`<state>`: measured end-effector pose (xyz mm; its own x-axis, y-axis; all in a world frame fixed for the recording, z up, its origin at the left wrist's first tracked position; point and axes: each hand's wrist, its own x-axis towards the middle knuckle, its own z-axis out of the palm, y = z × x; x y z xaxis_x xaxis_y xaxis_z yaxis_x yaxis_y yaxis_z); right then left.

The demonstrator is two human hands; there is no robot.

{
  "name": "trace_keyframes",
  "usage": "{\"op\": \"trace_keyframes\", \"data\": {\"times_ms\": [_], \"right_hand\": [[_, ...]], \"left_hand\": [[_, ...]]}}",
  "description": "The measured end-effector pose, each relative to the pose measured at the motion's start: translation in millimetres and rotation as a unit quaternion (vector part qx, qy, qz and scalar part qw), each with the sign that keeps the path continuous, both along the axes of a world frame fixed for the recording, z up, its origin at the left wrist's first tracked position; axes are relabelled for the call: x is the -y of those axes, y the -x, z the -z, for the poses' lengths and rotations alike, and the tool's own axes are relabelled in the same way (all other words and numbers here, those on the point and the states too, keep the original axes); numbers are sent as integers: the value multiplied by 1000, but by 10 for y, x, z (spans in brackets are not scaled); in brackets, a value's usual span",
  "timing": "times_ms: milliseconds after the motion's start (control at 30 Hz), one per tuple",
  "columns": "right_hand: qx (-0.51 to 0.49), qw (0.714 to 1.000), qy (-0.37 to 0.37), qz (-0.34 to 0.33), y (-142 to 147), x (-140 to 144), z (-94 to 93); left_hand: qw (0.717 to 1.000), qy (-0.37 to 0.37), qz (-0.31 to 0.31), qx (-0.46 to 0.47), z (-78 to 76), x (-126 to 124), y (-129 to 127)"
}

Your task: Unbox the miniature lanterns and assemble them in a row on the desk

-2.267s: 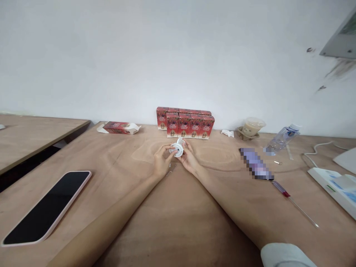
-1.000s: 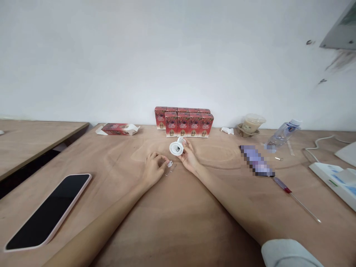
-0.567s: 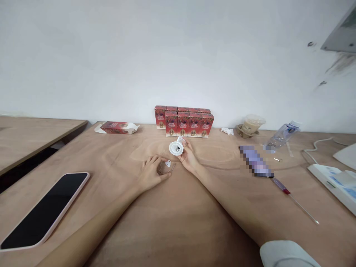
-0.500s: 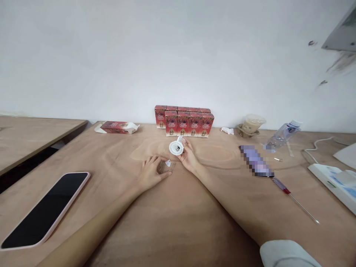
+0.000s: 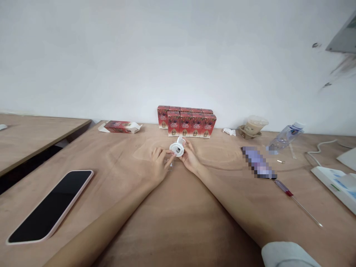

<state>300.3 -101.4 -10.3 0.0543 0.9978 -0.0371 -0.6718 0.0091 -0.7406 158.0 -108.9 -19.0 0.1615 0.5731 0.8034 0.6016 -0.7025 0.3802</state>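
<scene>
My right hand (image 5: 190, 157) grips a white round plastic part (image 5: 178, 149) with a raised rim, tilted so its open side faces me. Inside its hollow is a small dark and metallic piece. My left hand (image 5: 160, 163) has thumb and forefinger brought together at the near left edge of this part. Whatever may be between those fingertips is too small to make out. Below them, a clear thin-edged piece (image 5: 171, 167) lies on the table, partly covered by my left hand. Several red printed boxes (image 5: 191, 124) stand in two rows just behind.
A red box (image 5: 119, 127) with open flaps lies at back left, a black-screened phone (image 5: 52, 205) at front left. To the right are a lidded cup (image 5: 253, 126), plastic bottle (image 5: 286, 137), blurred-out phone (image 5: 258, 163), screwdriver (image 5: 299, 204), crumpled tissue (image 5: 229, 131) and power strip (image 5: 336, 185).
My left hand has lifted from the clear piece on the table and moved up and right to the white round part. My right hand keeps its hold on that part.
</scene>
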Motion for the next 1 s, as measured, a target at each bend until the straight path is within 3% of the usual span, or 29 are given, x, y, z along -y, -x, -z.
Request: {"op": "trace_keyframes", "data": {"times_ms": [167,400,1000], "right_hand": [[6,1000,-14,-11,4,19,-6],[12,1000,-9,-11,4,24,6],[12,1000,-26,-6,20,30,18]], "left_hand": [[1000,-5,-19,3,3,-65,-126],[998,8,-61,-9,19,-45,-112],[997,59,-39,-37,51,-35,-96]]}}
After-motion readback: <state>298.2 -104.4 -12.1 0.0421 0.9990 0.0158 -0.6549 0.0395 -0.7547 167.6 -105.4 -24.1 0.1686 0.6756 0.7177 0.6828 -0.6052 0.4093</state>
